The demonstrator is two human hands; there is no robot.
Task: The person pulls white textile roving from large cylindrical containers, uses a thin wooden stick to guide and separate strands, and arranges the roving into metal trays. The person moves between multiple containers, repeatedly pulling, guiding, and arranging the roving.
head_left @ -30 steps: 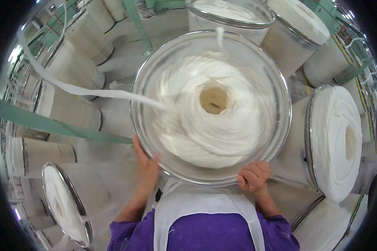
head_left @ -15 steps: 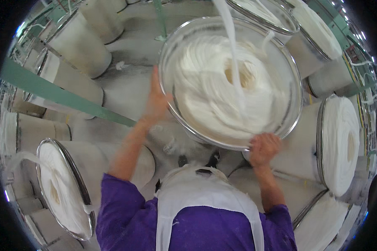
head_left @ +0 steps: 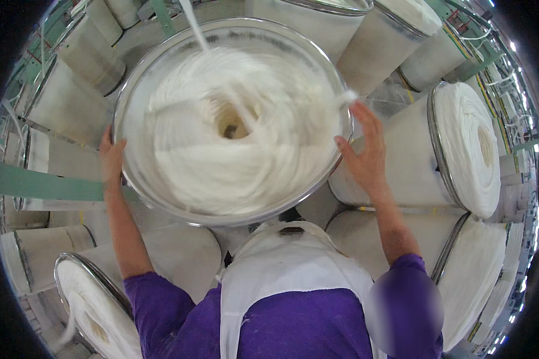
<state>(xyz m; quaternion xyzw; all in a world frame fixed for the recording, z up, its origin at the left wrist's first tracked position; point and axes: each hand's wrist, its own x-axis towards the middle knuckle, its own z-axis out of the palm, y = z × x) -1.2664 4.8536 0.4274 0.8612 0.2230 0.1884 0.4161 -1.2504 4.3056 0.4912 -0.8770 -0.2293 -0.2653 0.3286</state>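
A large round fibre can (head_left: 179,212) with a shiny metal rim stands in front of me. Coiled white sliver (head_left: 191,149) fills it, with a hole in the middle of the coils. My left hand (head_left: 112,160) grips the rim at the can's left side, thumb toward the inside. On the opposite side my right hand (head_left: 368,149) is open, its fingers spread and its thumb against the rim. A small tuft of white fibre (head_left: 346,97) lies on the rim by its fingertips. From above, a loose white strand (head_left: 193,24) hangs down into the can.
Sliver-filled cans crowd both sides: one at right (head_left: 395,149), one at lower left (head_left: 161,254), others (head_left: 380,45) behind. A green metal bar (head_left: 48,181) runs in from the left, close to my left forearm. A green post (head_left: 161,15) stands at the back.
The can has moved left and its coils look turned. My left hand has gone left with the rim. My right hand has loosened its grip and shifted up along the right rim.
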